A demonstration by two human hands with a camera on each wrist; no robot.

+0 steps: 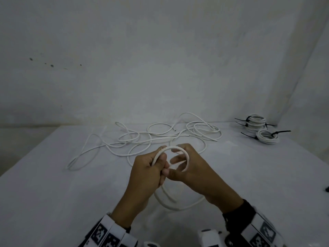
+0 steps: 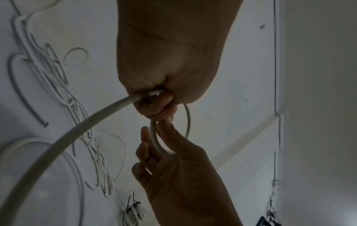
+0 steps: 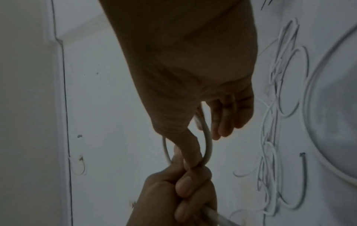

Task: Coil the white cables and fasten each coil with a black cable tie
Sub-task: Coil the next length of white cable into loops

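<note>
Over the middle of the table, my left hand (image 1: pixel 157 168) grips a white cable (image 1: pixel 175 148) in its curled fingers. From that grip the cable arcs up and over my right hand (image 1: pixel 188 166) as one small loop. The right hand's fingers lie straight inside the loop, and its thumb reaches to the left hand's fingertips. In the left wrist view the cable (image 2: pixel 96 120) leaves the left fist, and the loop crosses the right hand (image 2: pixel 183 168) between thumb and fingers. The right wrist view shows the same loop (image 3: pixel 208 142) above the left hand (image 3: pixel 173 191). The cable's slack (image 1: pixel 170 205) lies below my hands.
A tangle of loose white cables (image 1: pixel 160 134) spreads across the back of the white table (image 1: pixel 71 193). At the far right stand finished coils (image 1: pixel 255 122) (image 1: pixel 268 138) fastened with black cable ties (image 1: pixel 281 131). A wall rises right behind the table. A dark object (image 1: pixel 327 188) shows at the right edge.
</note>
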